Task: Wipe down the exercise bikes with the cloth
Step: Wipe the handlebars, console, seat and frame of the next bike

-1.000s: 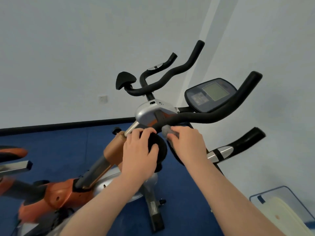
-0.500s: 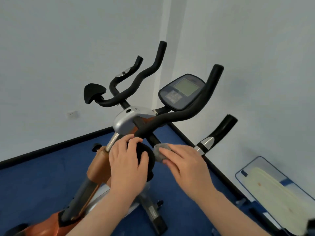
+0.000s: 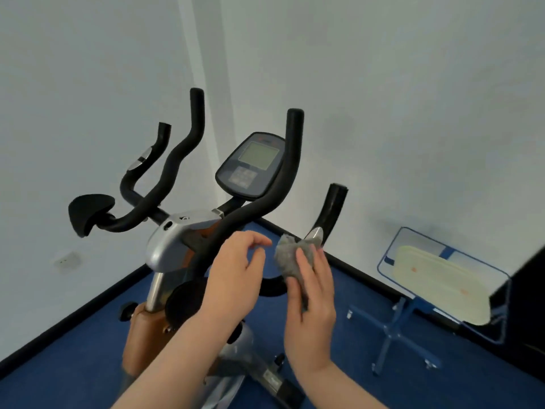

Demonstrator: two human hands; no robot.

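An orange and silver exercise bike (image 3: pixel 174 246) stands in the room corner, with black foam handlebars (image 3: pixel 259 202) and a console (image 3: pixel 253 166) on top. My right hand (image 3: pixel 312 299) holds a small grey cloth (image 3: pixel 290 256) bunched against its fingers, just below the lower right handlebar grip (image 3: pixel 331 211). My left hand (image 3: pixel 236 276) hovers beside the cloth with fingers loosely curled, holding nothing, in front of the handlebar stem. A black round pad (image 3: pixel 184 302) shows to the left of my left wrist.
White walls meet behind the bike, with a wall socket (image 3: pixel 66 261) low on the left. Blue carpet (image 3: pixel 88 349) covers the floor. A blue-framed stand on wheels (image 3: pixel 395 326) carrying a cream board (image 3: pixel 442 281) stands at the right, next to a dark object at the frame edge.
My left hand has come off the black round pad and lifted toward the cloth. My right hand has pulled the cloth off the bike and turned it up. The view swung left, showing the stand.
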